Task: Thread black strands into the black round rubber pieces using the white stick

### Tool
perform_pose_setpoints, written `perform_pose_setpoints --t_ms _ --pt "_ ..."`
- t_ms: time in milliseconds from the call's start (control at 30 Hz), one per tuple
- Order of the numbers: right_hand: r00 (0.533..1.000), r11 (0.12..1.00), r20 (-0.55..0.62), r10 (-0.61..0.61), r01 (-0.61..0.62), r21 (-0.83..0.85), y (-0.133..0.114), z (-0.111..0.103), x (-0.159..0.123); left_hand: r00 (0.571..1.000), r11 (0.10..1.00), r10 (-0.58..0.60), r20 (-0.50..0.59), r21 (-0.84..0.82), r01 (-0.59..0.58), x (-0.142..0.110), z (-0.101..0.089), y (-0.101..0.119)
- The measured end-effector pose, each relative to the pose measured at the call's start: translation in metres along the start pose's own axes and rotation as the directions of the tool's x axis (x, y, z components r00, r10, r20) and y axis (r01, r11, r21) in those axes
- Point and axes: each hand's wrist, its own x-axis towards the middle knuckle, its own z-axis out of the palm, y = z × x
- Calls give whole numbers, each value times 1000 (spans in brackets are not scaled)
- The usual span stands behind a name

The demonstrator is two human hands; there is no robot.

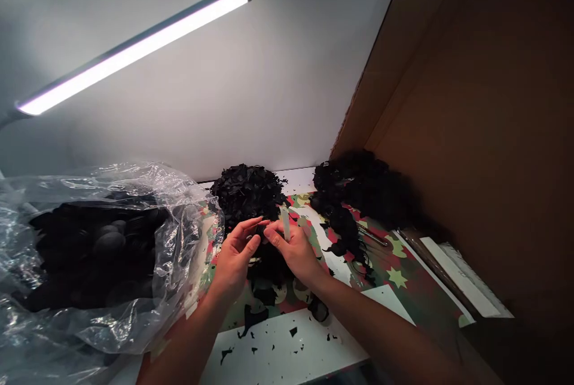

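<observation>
My left hand [234, 253] pinches a small dark round piece [260, 232] between thumb and fingers. Closed beside it, with fingertips meeting the same piece, is my right hand [299, 250]. A pale, narrow flat strip [286, 223] sticks up out of the right hand's grip; its lower end is hidden, so its kind does not show. Under the hands lies a heap of black pieces [271, 268]. Beyond them rises a pile of black scraps [246, 188].
At left, an open clear plastic bag [179, 193] holds many black discs [110, 241]. More black material [368, 185] lies back right, near metal tweezers [373, 235]. A cardboard panel [470, 134] walls the right side. A lit tube lamp [134, 50] hangs above. Scraps dot the patterned sheet [397, 277].
</observation>
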Motion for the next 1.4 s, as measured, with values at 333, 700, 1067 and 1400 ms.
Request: perform_pose_setpoints --t_ms 333,700,1067,1400 --pt "979 991 -176 -108 120 61 -12 -15 -5 995 992 1 -99 129 12 3 -15 -2" --pt "970 966 -54 -238 231 -119 -17 -9 -10 996 988 49 -80 147 -37 3 -16 -3" --pt "993 989 -37 -109 105 -107 -13 -6 -12 981 966 144 -134 236 -109 -2 -9 -1" --pt "984 974 -57 -167 156 -166 -12 -4 -13 984 963 132 -123 252 -98 -4 -7 -5"
